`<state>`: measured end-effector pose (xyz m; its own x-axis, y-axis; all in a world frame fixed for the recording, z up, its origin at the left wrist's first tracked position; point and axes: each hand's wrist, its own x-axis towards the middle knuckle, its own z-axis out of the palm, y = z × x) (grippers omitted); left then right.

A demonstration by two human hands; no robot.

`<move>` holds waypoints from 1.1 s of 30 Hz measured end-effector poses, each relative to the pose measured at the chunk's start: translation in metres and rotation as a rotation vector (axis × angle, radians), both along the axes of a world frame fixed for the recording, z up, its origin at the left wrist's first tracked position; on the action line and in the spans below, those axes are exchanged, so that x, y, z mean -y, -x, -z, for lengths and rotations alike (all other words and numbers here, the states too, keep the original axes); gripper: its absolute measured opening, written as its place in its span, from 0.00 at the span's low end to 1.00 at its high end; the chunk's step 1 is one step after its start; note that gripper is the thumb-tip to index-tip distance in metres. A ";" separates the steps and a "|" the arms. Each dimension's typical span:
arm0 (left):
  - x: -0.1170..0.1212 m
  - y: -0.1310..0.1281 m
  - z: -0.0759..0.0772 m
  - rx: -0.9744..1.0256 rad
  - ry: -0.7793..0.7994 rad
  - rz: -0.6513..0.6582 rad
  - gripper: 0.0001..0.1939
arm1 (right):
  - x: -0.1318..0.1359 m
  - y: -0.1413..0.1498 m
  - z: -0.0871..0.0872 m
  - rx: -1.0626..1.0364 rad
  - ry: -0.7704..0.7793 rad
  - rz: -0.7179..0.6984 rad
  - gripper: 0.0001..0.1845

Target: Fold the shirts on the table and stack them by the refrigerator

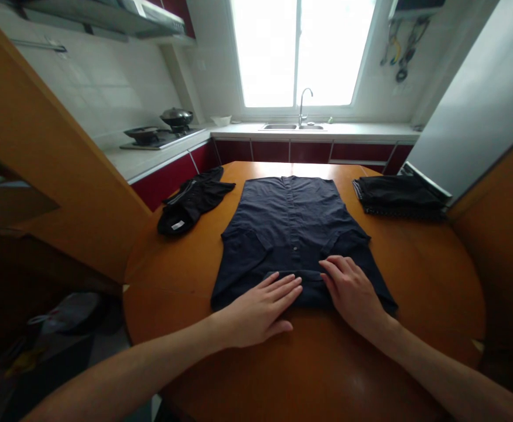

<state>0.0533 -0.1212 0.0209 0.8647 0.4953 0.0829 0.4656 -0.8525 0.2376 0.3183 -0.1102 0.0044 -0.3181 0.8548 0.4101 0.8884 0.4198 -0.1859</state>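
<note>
A dark blue buttoned shirt (pixel 289 225) lies spread flat on the round orange wooden table (pixel 423 275), collar end toward me. My left hand (pixel 260 310) rests palm down on the shirt's near edge by the collar, fingers stretched out flat. My right hand (pixel 353 290) lies flat beside it on the same near edge, fingers extended. Neither hand holds anything.
A crumpled black garment (pixel 192 202) lies at the table's far left. A folded dark stack (pixel 397 196) sits at the far right. Behind are a red-fronted counter with a sink and tap (pixel 303 114), a stove with pans (pixel 164 129), and a bright window.
</note>
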 end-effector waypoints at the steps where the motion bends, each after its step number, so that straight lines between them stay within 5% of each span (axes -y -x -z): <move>1: 0.001 0.000 0.001 -0.011 0.022 0.010 0.39 | 0.001 0.001 0.000 -0.024 -0.016 -0.026 0.16; 4: 0.004 0.001 0.001 -0.043 0.064 0.026 0.45 | 0.004 0.005 0.001 -0.064 0.016 -0.099 0.19; 7: 0.004 0.001 -0.005 -0.014 0.061 0.004 0.39 | 0.005 0.007 0.002 -0.057 0.107 -0.040 0.20; 12: -0.009 0.006 -0.008 0.251 -0.025 -0.437 0.27 | 0.000 0.001 0.002 -0.174 0.255 0.020 0.18; 16: -0.021 0.012 -0.006 0.296 0.226 -0.576 0.22 | -0.004 -0.005 -0.004 -0.364 0.355 -0.017 0.15; 20: -0.021 0.014 -0.017 0.379 0.415 -0.471 0.16 | -0.004 -0.014 -0.023 -0.448 0.564 -0.189 0.11; 27: -0.010 0.019 -0.035 0.186 0.649 0.055 0.21 | 0.004 -0.026 -0.050 -0.286 0.903 -0.630 0.10; 33: -0.007 0.022 -0.036 0.117 0.598 0.007 0.32 | 0.008 -0.023 -0.048 -0.278 0.892 -0.653 0.08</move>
<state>0.0315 -0.1141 0.0566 0.8700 0.4799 -0.1131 0.4024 -0.5587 0.7252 0.3408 -0.1179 0.0528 -0.8022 0.5816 -0.1353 0.4301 0.4056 -0.8065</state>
